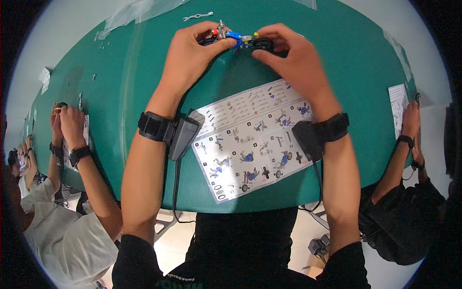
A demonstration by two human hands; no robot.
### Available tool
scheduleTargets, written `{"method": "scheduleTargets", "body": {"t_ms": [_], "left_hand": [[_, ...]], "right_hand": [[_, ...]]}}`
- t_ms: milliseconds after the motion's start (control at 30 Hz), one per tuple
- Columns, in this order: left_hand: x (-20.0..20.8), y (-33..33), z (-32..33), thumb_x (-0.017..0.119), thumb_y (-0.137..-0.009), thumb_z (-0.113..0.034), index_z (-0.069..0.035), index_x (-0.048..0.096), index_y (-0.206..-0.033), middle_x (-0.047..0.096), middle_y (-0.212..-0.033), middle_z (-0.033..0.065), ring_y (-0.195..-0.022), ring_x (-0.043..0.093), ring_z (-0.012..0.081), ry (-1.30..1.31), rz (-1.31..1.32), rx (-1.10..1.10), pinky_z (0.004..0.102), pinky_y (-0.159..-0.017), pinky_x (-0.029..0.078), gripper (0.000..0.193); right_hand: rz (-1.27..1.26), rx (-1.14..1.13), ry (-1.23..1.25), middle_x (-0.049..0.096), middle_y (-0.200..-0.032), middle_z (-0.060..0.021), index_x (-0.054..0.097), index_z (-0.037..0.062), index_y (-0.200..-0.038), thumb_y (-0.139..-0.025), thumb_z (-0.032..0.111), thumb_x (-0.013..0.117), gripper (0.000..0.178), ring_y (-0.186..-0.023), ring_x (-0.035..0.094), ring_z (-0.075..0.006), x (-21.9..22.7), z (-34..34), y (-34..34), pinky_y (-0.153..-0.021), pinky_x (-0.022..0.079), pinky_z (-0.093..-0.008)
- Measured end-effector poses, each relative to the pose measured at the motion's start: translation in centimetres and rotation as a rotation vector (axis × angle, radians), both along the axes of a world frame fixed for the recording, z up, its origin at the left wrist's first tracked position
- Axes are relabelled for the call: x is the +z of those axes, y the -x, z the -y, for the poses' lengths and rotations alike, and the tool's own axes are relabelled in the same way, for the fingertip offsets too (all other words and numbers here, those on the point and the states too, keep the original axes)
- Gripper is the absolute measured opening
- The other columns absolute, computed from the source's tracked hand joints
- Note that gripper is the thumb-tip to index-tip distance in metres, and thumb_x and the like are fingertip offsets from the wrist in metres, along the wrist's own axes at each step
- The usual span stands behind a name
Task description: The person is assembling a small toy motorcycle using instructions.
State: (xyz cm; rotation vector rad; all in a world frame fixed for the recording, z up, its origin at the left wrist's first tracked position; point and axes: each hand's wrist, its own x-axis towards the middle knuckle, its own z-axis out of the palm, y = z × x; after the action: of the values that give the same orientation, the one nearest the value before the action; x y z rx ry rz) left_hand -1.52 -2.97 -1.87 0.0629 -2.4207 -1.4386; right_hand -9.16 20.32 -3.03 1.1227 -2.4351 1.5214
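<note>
Black shirt of the wearer fills the lower edge, nearest the camera. Both bare forearms extend from its short sleeves over a green table. Each wrist carries a black strap with a dark boxy unit on its inner side: left wrist unit, right wrist unit. A cable hangs from each.

Model vehicle, small, with blue, silver and black parts, is located between the two hands, toward the far side of the table. Left hand: thumb and forefinger pinch the left portion, thumb tip against the blue part. Right hand: thumb and fingers curl around the dark wheel at the right end; contact of each fingertip is too small to confirm.

Instruction sheet, white with coloured assembly drawings, lies at a slant between the forearms. Silver wrench lies beyond the left hand. Clear plastic film lies at the far edge.

Co-worker in a white shirt sits at left, hands on a small item, details unclear. Co-worker in dark clothing sits at right.
</note>
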Motion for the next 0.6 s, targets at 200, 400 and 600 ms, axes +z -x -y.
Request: {"method": "scheduleTargets", "body": {"t_ms": [200, 400, 600], "left_hand": [[0.1, 0.1, -0.3, 0.091, -0.087, -0.014, -0.002, 0.076, -0.117, 0.078, -0.096, 0.0058, -0.088, 0.071, 0.0133, 0.110, -0.019, -0.018, 0.0301, -0.085, 0.056, 0.036], [-0.1, 0.1, -0.5, 0.089, -0.088, -0.012, -0.007, 0.076, -0.120, 0.076, -0.097, -0.0004, -0.093, 0.068, 0.0092, 0.177, -0.107, -0.065, 0.0272, -0.089, 0.055, 0.035], [0.0, 0.1, -0.6, 0.089, -0.089, -0.015, -0.006, 0.076, -0.115, 0.075, -0.093, 0.0016, -0.086, 0.067, 0.0081, 0.255, -0.032, -0.064, 0.0278, -0.081, 0.054, 0.031]], "right_hand": [[-0.234, -0.013, -0.069, 0.080, -0.114, -0.0152, 0.073, 0.0066, -0.123, -0.094, 0.017, 0.083, 0.032, -0.097, 0.077, -0.0302, -0.8, 0.8, 0.6, -0.087, 0.060, -0.0380], [-0.059, -0.004, -0.049, 0.080, -0.105, -0.0179, 0.078, 0.0074, -0.117, -0.094, 0.017, 0.080, 0.024, -0.092, 0.078, -0.0365, -0.1, -0.3, 0.7, -0.083, 0.061, -0.0421], [-0.072, -0.018, -0.059, 0.081, -0.104, -0.0178, 0.080, 0.0079, -0.116, -0.094, 0.020, 0.080, 0.025, -0.092, 0.078, -0.0361, -0.3, -0.3, 0.9, -0.083, 0.061, -0.0419]]}}
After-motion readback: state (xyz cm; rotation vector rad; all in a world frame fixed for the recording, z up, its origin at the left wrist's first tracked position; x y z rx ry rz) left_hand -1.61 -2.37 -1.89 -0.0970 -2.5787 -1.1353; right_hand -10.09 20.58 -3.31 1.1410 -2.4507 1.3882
